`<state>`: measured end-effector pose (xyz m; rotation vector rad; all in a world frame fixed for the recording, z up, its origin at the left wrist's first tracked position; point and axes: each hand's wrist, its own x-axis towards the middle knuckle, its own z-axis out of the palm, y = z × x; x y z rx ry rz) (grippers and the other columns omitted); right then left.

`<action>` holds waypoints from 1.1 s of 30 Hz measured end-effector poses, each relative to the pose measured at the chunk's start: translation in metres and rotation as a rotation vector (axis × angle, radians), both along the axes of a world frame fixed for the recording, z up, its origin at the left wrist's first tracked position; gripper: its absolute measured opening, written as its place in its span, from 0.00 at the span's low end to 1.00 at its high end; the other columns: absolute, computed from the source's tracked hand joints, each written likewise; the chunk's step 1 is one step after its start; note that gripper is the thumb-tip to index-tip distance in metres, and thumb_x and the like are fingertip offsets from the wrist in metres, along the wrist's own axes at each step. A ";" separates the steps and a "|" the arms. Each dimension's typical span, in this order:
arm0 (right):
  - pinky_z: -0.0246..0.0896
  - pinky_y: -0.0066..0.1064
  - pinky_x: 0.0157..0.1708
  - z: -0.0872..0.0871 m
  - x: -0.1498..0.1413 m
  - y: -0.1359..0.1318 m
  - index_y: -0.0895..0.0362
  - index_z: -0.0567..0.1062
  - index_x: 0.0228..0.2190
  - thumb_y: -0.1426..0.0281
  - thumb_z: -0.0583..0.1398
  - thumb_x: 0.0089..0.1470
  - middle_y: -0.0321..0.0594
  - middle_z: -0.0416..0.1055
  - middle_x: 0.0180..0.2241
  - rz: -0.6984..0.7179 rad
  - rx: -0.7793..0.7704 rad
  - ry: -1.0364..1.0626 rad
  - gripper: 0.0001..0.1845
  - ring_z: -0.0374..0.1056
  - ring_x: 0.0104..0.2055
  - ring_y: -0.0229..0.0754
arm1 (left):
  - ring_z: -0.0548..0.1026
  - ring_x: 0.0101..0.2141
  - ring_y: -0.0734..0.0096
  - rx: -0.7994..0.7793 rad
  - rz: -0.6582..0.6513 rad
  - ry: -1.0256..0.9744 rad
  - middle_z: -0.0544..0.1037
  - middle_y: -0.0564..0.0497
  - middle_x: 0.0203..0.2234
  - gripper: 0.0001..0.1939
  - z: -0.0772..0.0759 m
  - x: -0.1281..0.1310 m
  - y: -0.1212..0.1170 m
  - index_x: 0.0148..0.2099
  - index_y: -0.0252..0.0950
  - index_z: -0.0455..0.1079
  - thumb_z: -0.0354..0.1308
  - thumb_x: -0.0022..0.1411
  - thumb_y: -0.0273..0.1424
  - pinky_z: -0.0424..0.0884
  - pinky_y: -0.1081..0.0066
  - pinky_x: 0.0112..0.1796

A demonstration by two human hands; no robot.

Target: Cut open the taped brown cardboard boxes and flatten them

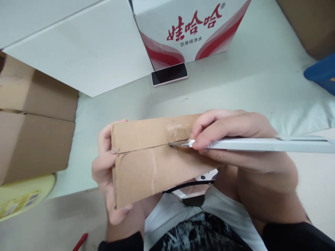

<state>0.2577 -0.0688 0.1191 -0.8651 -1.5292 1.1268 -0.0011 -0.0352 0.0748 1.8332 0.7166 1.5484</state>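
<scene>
A brown rectangular cardboard box [141, 170] is held above a person's lap [163, 218] at the near edge of a pale green worktop [235, 90], its seam [146, 148] facing up. The left hand [106, 170] grips the box's left end, apparently to steady it. The right hand [243, 125] clasps a slim white cutter [251, 144] close to its thin metal tip [180, 143], probably for control, with the tip at the seam between 2 flaps [141, 134].

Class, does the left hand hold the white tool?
No, the right hand holds the white tool; the left hand grips the cardboard box.
</scene>
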 end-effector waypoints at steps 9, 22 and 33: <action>0.68 0.31 0.36 -0.005 -0.004 0.003 0.55 0.76 0.28 0.82 0.60 0.50 0.35 0.72 0.34 0.027 -0.017 0.051 0.10 0.68 0.32 0.34 | 0.73 0.54 0.39 0.011 -0.065 0.105 0.76 0.45 0.57 0.32 0.000 -0.007 0.003 0.55 0.52 0.75 0.62 0.46 0.51 0.71 0.42 0.43; 0.65 0.32 0.37 -0.021 -0.003 0.009 0.54 0.77 0.28 0.83 0.59 0.47 0.33 0.72 0.33 0.047 -0.076 0.124 0.13 0.65 0.29 0.34 | 0.73 0.57 0.39 -0.011 -0.083 0.217 0.74 0.47 0.60 0.31 0.000 -0.019 0.003 0.55 0.56 0.73 0.63 0.49 0.54 0.70 0.35 0.49; 0.55 0.31 0.26 -0.013 -0.009 0.009 0.54 0.74 0.21 0.81 0.59 0.41 0.34 0.69 0.26 -0.115 -0.178 0.065 0.10 0.64 0.27 0.36 | 0.73 0.54 0.38 0.069 -0.114 0.159 0.75 0.41 0.57 0.33 -0.003 -0.017 0.011 0.56 0.50 0.75 0.63 0.47 0.53 0.71 0.40 0.45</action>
